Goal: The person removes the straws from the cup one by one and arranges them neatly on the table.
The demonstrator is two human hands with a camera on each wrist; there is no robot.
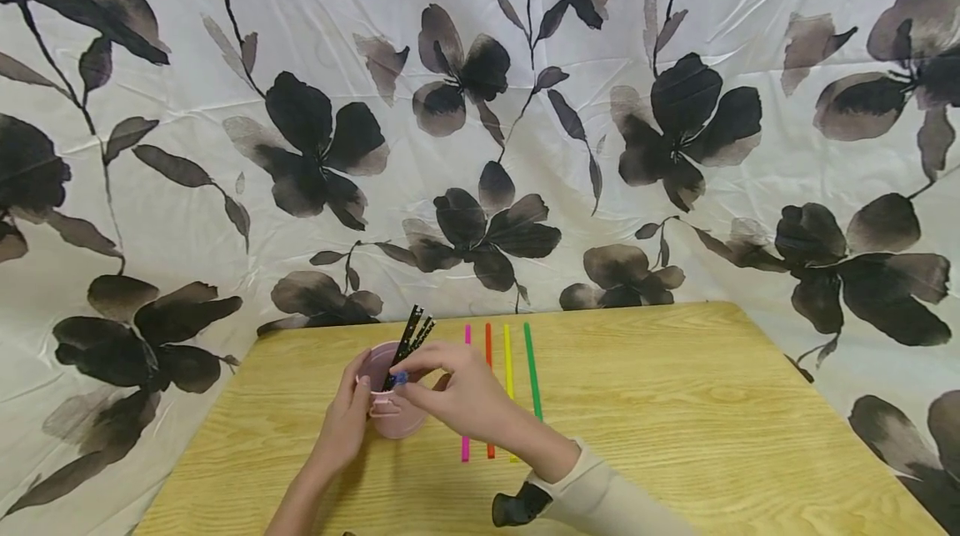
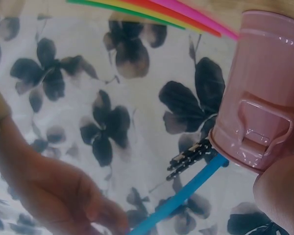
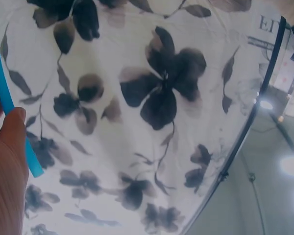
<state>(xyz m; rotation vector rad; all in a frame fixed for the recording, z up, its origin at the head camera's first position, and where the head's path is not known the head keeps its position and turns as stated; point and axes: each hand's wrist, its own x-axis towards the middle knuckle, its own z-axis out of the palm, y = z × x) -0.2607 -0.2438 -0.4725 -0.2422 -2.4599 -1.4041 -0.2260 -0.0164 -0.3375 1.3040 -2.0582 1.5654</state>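
Observation:
A small pink metal bucket [image 1: 397,423] with a side handle is held by my left hand [image 1: 347,419], whose thumb lies at the rim. In the left wrist view part of that hand [image 2: 281,191] shows against the bucket's side. Several black straws [image 1: 412,336] with white dots lean out of the bucket's mouth. My right hand [image 1: 457,386] is over the mouth, pinching a blue straw [image 2: 181,196] between thumb and fingers. The straw's lower end meets the bucket's rim in the left wrist view. Its free end juts past my thumb in the right wrist view.
To the bucket's right, pink [image 1: 465,448], red [image 1: 491,446], yellow [image 1: 507,348] and green [image 1: 532,369] straws lie in a row on the wooden table [image 1: 675,403], partly behind my right arm. A floral cloth [image 1: 570,219] hangs behind and beside the table.

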